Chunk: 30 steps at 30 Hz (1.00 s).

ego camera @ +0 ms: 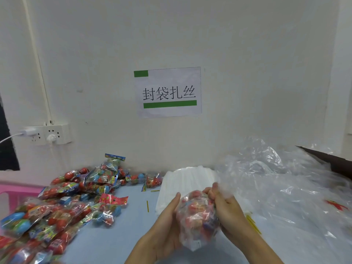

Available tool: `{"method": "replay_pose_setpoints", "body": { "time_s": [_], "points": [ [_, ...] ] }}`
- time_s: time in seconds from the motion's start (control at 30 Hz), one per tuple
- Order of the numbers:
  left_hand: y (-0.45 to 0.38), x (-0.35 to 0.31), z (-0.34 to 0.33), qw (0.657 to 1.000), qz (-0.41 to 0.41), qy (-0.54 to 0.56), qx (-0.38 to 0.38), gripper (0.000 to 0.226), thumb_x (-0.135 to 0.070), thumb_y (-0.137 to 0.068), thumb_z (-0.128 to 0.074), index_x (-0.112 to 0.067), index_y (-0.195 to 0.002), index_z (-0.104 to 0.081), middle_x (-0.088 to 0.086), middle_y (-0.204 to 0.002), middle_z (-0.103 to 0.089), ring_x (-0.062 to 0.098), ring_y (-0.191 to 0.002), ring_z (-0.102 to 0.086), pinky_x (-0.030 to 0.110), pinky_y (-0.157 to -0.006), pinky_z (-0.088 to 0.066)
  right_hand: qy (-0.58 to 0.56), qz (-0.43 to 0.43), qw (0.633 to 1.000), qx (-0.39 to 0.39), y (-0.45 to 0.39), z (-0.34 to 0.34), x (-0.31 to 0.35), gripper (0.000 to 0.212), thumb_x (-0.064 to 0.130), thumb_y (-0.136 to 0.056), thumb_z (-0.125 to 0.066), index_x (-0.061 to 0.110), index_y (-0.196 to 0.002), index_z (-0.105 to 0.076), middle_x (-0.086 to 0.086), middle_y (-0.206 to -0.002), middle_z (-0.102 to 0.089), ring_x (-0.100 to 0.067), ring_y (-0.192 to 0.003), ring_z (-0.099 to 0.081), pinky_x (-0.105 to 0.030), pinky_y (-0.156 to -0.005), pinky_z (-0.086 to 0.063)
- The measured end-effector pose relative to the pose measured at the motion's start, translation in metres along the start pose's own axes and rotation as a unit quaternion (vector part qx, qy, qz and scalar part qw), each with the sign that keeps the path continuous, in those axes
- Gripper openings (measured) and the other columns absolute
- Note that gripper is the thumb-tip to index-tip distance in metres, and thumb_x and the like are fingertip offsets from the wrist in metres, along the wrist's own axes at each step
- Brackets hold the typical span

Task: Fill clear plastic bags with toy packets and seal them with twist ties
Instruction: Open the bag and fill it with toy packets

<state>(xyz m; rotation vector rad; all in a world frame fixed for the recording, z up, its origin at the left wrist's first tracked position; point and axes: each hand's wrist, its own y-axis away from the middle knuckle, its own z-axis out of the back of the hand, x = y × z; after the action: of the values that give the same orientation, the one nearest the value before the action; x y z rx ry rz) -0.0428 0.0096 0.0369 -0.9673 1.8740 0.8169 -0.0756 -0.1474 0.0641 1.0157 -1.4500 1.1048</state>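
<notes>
Your hands hold the filled bag [198, 220] above the table's [118, 235] near edge: left hand [167, 223] flat, steadying its side; right hand [226, 206] pinching the gathered neck, probably readying it for a twist tie [147, 206]. Loose toy packets [62, 202] wait leftward.

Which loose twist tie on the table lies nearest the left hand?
The upright yellow twist tie, alone on the blue table just left of the left hand; the others lie farther off.

Filled bag [198, 220] between both hands [198, 216]

Even, soft indoor light; motion-blurred foreground, wide-angle edge bending.
</notes>
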Motion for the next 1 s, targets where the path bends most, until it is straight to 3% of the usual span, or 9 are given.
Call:
{"method": "replay_pose_setpoints", "body": {
  "time_s": [0.07, 0.17, 0.27, 0.37, 0.47, 0.57, 0.77, 0.87, 1.0],
  "points": [
    [-0.005, 0.003, 0.004, 0.995, -0.045, -0.082, -0.040, 0.048, -0.056, -0.101, -0.037, -0.026, -0.127, -0.064, 0.013, -0.125, -0.067, 0.032, -0.110, -0.068, 0.052, -0.093, -0.054, -0.046, -0.014, 0.998, -0.047, -0.007, 0.005, -0.001, 0.054, 0.043, -0.102, -0.045, -0.004, -0.091, -0.070, -0.019, -0.084, -0.075, -0.033, -0.082, -0.075, -0.046, -0.075, -0.062],
    [-0.007, 0.010, 0.009, 0.934, -0.172, -0.302, -0.083, 0.026, -0.026, -0.106, -0.042, -0.043, -0.122, -0.054, -0.002, -0.120, -0.064, 0.005, -0.088, -0.071, 0.034, -0.070, -0.061, -0.101, -0.047, 0.991, -0.078, -0.013, 0.012, -0.002, 0.055, 0.041, -0.105, -0.042, -0.002, -0.089, -0.071, -0.018, -0.078, -0.076, -0.026, -0.069, -0.075, -0.030, -0.056, -0.057],
    [-0.010, 0.022, 0.014, 0.874, -0.251, -0.415, -0.033, 0.082, -0.012, -0.086, -0.071, -0.056, -0.142, -0.028, -0.023, -0.141, -0.046, -0.005, -0.110, -0.059, 0.030, -0.087, -0.058, -0.127, -0.065, 0.984, -0.108, -0.017, 0.014, -0.005, 0.054, 0.039, -0.106, -0.041, -0.003, -0.088, -0.069, -0.021, -0.079, -0.075, -0.031, -0.069, -0.072, -0.032, -0.057, -0.054],
    [-0.015, 0.028, 0.009, 0.882, -0.273, -0.384, -0.006, 0.111, -0.027, -0.062, -0.092, -0.062, -0.140, -0.023, -0.030, -0.142, -0.041, 0.000, -0.127, -0.052, 0.031, -0.097, -0.054, -0.129, -0.079, 0.981, -0.124, -0.017, 0.009, -0.007, 0.051, 0.038, -0.106, -0.043, -0.001, -0.083, -0.067, -0.016, -0.070, -0.074, -0.032, -0.072, -0.069, -0.040, -0.066, -0.057],
    [-0.016, 0.022, 0.007, 0.871, -0.310, -0.378, -0.046, 0.096, -0.038, -0.059, -0.094, -0.054, -0.134, -0.037, -0.031, -0.132, -0.051, -0.002, -0.123, -0.054, 0.022, -0.095, -0.051, -0.128, -0.102, 0.980, -0.114, -0.014, 0.000, -0.009, 0.050, 0.038, -0.105, -0.043, 0.000, -0.082, -0.065, -0.015, -0.068, -0.074, -0.036, -0.080, -0.070, -0.054, -0.086, -0.057],
    [-0.013, 0.015, 0.011, 0.870, -0.303, -0.383, -0.059, 0.081, -0.038, -0.061, -0.094, -0.048, -0.127, -0.048, -0.025, -0.123, -0.062, -0.001, -0.115, -0.060, 0.023, -0.093, -0.053, -0.099, -0.093, 0.985, -0.102, -0.014, -0.005, -0.010, 0.051, 0.037, -0.106, -0.043, 0.000, -0.079, -0.067, -0.016, -0.074, -0.075, -0.036, -0.087, -0.071, -0.054, -0.093, -0.054],
    [-0.003, 0.005, 0.014, 0.910, -0.259, -0.321, -0.052, 0.080, -0.032, -0.059, -0.091, -0.023, -0.131, -0.057, -0.002, -0.118, -0.071, 0.021, -0.112, -0.067, 0.038, -0.092, -0.057, -0.093, -0.068, 0.991, -0.061, -0.012, -0.006, -0.005, 0.055, 0.035, -0.105, -0.045, -0.013, -0.087, -0.067, -0.026, -0.085, -0.073, -0.039, -0.089, -0.072, -0.050, -0.089, -0.057],
    [0.001, 0.002, 0.015, 0.915, -0.261, -0.307, -0.036, 0.063, -0.030, -0.066, -0.077, -0.019, -0.126, -0.063, 0.004, -0.114, -0.073, 0.024, -0.110, -0.067, 0.043, -0.094, -0.056, -0.096, -0.064, 0.993, -0.014, -0.006, -0.005, -0.003, 0.058, 0.037, -0.105, -0.045, -0.018, -0.101, -0.062, -0.027, -0.090, -0.074, -0.038, -0.089, -0.073, -0.048, -0.086, -0.059],
    [0.005, 0.000, 0.013, 0.930, -0.237, -0.280, -0.036, 0.056, -0.056, -0.070, -0.072, -0.023, -0.115, -0.070, 0.002, -0.111, -0.074, 0.020, -0.105, -0.069, 0.031, -0.089, -0.056, -0.085, -0.053, 0.995, 0.020, 0.001, -0.005, 0.001, 0.052, 0.038, -0.105, -0.042, -0.004, -0.105, -0.072, -0.020, -0.096, -0.076, -0.034, -0.094, -0.074, -0.050, -0.093, -0.056]
  ]
}}
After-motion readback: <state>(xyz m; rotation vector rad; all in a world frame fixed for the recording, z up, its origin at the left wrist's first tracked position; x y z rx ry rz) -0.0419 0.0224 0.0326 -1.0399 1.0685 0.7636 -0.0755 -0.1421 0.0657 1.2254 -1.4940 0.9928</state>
